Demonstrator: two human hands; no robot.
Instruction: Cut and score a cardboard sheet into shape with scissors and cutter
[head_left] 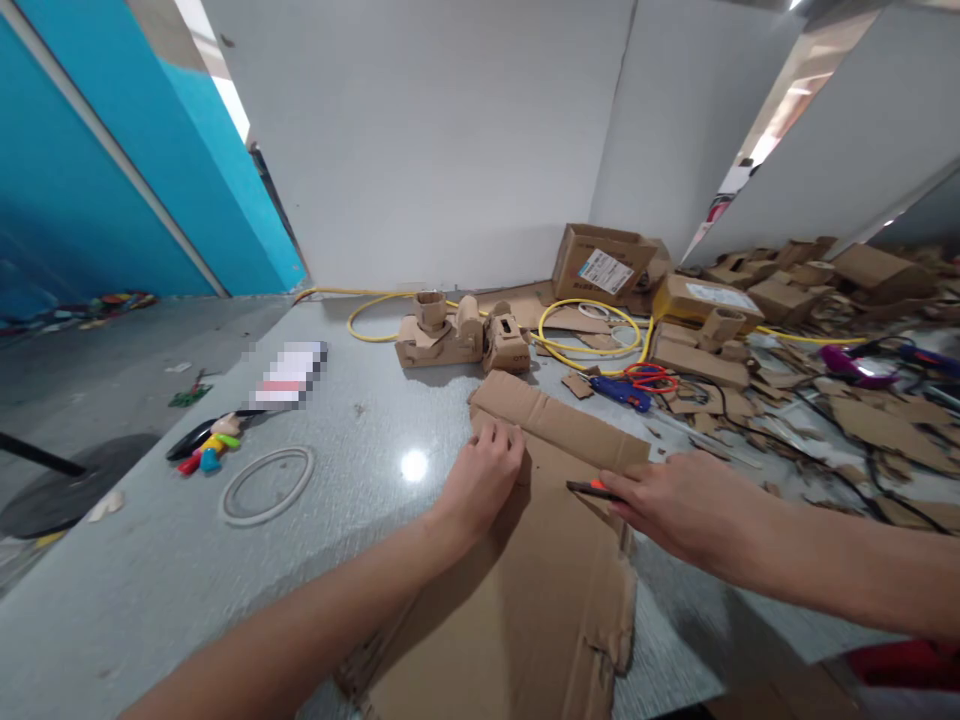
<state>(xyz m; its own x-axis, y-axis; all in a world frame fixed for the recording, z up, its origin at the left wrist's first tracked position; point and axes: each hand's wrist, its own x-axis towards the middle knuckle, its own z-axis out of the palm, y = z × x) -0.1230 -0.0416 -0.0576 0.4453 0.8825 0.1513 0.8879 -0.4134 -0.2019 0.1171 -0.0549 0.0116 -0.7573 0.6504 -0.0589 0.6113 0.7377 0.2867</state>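
Note:
A large flat piece of cardboard lies in front of me, its edges torn and creased. Near its far left edge, my left hand presses down with the fingers curled onto the surface. My right hand is closed around a utility knife, black with an orange part. The knife's tip points left, low over the cardboard or touching it. A crease runs across the far strip of the sheet, just beyond both hands.
Cardboard constructions stand behind the sheet. A blue glue gun, yellow hose and an open box lie to the back right, beside heaped scraps. On the left are a white ring and a small colourful toy.

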